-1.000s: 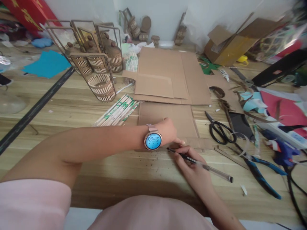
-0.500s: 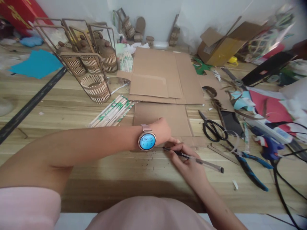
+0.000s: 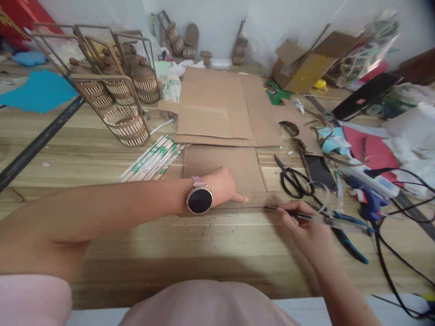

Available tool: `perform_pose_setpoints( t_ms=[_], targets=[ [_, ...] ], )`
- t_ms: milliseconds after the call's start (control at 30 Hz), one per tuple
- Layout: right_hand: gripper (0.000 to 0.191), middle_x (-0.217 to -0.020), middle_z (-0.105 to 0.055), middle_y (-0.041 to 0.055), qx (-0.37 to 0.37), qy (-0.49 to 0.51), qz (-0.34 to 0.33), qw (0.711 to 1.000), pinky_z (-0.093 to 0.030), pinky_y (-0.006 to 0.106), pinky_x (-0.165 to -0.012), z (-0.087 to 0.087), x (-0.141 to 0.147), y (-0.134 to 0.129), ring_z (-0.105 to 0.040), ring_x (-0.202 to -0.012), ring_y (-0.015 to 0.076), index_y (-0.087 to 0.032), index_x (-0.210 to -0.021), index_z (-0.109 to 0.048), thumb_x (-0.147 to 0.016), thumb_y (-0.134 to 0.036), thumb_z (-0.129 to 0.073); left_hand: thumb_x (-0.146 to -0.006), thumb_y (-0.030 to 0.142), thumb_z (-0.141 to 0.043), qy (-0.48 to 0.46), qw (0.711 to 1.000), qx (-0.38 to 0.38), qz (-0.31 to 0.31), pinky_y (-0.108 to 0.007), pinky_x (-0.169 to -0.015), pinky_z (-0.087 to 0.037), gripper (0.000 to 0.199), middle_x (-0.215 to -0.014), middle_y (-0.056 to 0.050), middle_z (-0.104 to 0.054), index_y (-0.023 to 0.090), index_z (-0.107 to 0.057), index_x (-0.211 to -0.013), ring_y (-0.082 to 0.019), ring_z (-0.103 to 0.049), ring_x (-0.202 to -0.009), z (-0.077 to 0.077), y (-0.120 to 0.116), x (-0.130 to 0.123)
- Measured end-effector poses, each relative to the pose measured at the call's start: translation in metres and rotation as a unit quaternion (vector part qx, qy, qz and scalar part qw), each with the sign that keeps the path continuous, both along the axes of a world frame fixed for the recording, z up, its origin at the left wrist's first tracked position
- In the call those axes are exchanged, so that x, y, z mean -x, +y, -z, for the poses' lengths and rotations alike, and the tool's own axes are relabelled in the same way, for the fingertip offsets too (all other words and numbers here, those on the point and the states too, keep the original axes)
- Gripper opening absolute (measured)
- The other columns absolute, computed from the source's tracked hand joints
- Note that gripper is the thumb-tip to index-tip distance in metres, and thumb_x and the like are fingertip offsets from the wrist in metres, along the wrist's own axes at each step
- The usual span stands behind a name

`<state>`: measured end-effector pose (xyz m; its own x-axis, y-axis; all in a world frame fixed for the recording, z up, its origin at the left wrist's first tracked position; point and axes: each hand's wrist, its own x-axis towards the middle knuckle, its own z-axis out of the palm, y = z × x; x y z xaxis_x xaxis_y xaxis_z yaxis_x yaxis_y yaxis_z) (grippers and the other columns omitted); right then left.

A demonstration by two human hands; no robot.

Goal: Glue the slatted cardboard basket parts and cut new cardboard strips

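Note:
A brown cardboard piece (image 3: 224, 167) lies flat on the wooden table (image 3: 204, 244) in front of me. My left hand (image 3: 224, 186), with a wristwatch (image 3: 199, 200) on the wrist, presses down on the cardboard's near edge, one finger stretched to the right. My right hand (image 3: 307, 226) grips a black pen (image 3: 288, 212) low over the table, its tip at the cardboard's near right corner. The pen's rear end is blurred.
Larger cardboard sheets (image 3: 220, 108) lie behind. Black scissors (image 3: 292, 176), blue pliers (image 3: 346, 231), a glue gun (image 3: 370, 203) and black cables (image 3: 390, 253) crowd the right side. Bamboo baskets in wire frames (image 3: 118, 99) and wrapped chopsticks (image 3: 152, 158) stand at left. An open box (image 3: 306, 68) is far back.
My right hand has slid the pen rightward along the cardboard's near edge, from beside my left hand to the right corner. The watch face has gone dark. The camera view has shifted right.

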<state>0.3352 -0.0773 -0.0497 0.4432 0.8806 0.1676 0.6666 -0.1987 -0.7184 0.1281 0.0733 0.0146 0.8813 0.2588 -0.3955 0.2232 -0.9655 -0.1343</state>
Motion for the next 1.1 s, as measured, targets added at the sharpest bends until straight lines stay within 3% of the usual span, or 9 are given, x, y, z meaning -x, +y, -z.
perform_pose_setpoints(
  t_ms=[267, 400, 633, 833, 933, 1100],
  targets=[
    [0.022, -0.066, -0.068, 0.0025, -0.019, -0.089, 0.063, 0.994, -0.043, 0.034, -0.054, -0.003, -0.036, -0.004, -0.057, -0.056, 0.0196, -0.026, -0.067, -0.062, -0.073, -0.047, -0.064, -0.091, 0.006, -0.056, 0.014, 0.999, -0.035, 0.025, -0.031, -0.074, -0.036, 0.077, -0.096, -0.002, -0.077, 0.052, -0.040, -0.150, -0.021, -0.065, -0.084, -0.001, 0.000, -0.001],
    [0.022, -0.064, -0.066, 0.0020, -0.049, -0.043, 0.090, 0.994, -0.045, 0.035, -0.057, -0.011, -0.031, -0.006, -0.060, -0.060, 0.0214, -0.026, -0.068, -0.060, -0.075, -0.046, -0.066, -0.088, 0.004, -0.061, 0.003, 0.999, -0.033, 0.022, -0.031, -0.073, -0.038, 0.079, -0.093, -0.002, -0.077, 0.051, -0.042, -0.149, -0.022, -0.066, -0.081, -0.002, -0.001, -0.001],
    [0.019, -0.069, -0.069, 0.0022, -0.015, 0.049, -0.046, 0.998, -0.049, 0.031, -0.057, -0.018, 0.028, 0.001, -0.062, -0.061, 0.0189, -0.024, -0.077, -0.067, -0.080, -0.043, -0.066, -0.085, 0.008, -0.067, 0.020, 0.999, -0.006, 0.028, -0.032, -0.077, -0.042, 0.080, -0.105, -0.003, -0.078, 0.051, -0.043, -0.148, -0.024, -0.070, -0.091, -0.010, 0.003, -0.003],
    [0.016, -0.068, -0.071, 0.0017, 0.029, 0.113, -0.166, 0.979, -0.048, 0.027, -0.053, -0.017, 0.090, 0.013, -0.063, -0.061, 0.0181, -0.025, -0.075, -0.066, -0.083, -0.037, -0.061, -0.074, 0.006, -0.076, 0.032, 0.999, 0.022, 0.023, -0.032, -0.076, -0.046, 0.093, -0.105, -0.001, -0.079, 0.054, -0.043, -0.147, -0.026, -0.071, -0.095, -0.010, 0.010, -0.006],
    [0.015, -0.066, -0.070, 0.0007, 0.011, 0.117, -0.183, 0.976, -0.048, 0.026, -0.052, -0.011, 0.111, 0.019, -0.062, -0.059, 0.0168, -0.025, -0.073, -0.064, -0.083, -0.034, -0.060, -0.072, 0.006, -0.078, 0.025, 0.999, 0.029, 0.025, -0.031, -0.073, -0.047, 0.094, -0.102, 0.001, -0.079, 0.054, -0.045, -0.146, -0.025, -0.072, -0.093, -0.007, 0.012, -0.008],
    [0.012, -0.068, -0.070, 0.0003, -0.020, 0.123, -0.197, 0.972, -0.049, 0.026, -0.054, -0.001, 0.129, 0.025, -0.062, -0.059, 0.0158, -0.025, -0.076, -0.064, -0.085, -0.032, -0.060, -0.082, 0.009, -0.073, -0.009, 0.999, 0.042, 0.002, -0.030, -0.070, -0.048, 0.075, -0.087, 0.004, -0.079, 0.056, -0.054, -0.138, -0.023, -0.072, -0.083, -0.003, 0.012, -0.009]
  ],
)
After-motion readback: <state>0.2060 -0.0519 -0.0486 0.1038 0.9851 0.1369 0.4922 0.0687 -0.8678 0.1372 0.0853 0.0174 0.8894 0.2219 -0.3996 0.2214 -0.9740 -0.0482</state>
